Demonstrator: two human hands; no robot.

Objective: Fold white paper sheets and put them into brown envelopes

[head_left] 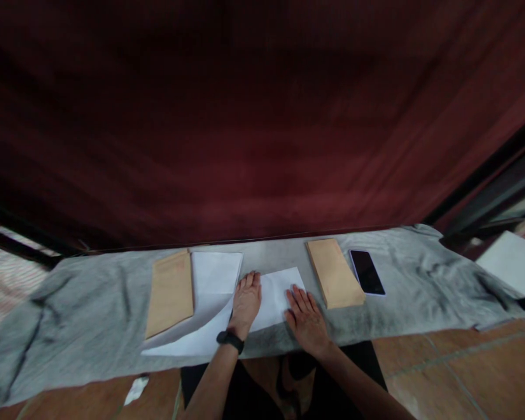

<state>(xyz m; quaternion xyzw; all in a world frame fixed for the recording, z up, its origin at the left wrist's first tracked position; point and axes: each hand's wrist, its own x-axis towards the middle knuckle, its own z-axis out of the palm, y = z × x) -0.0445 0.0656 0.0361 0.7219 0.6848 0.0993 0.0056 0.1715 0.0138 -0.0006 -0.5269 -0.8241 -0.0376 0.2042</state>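
A white sheet of paper [269, 300] lies on the grey cloth in front of me, its left part curling up toward the lower left. My left hand [247, 297], with a dark band at the wrist, rests flat on the middle of the sheet. On the sheet's right end lies my right hand [305, 318], fingers spread. Left of my left hand is more white paper [214, 271], partly under the curled sheet. A stack of brown envelopes [170, 291] sits beside it. Another brown envelope stack [333, 271] is just right of my right hand.
A phone [367, 272] lies right of the right-hand stack. Grey cloth [402, 268] covers the narrow surface, with a dark red panel [262, 146] rising behind it. A white board-like object [514, 262] stands at far right. A white scrap [136, 389] lies on the tiled floor.
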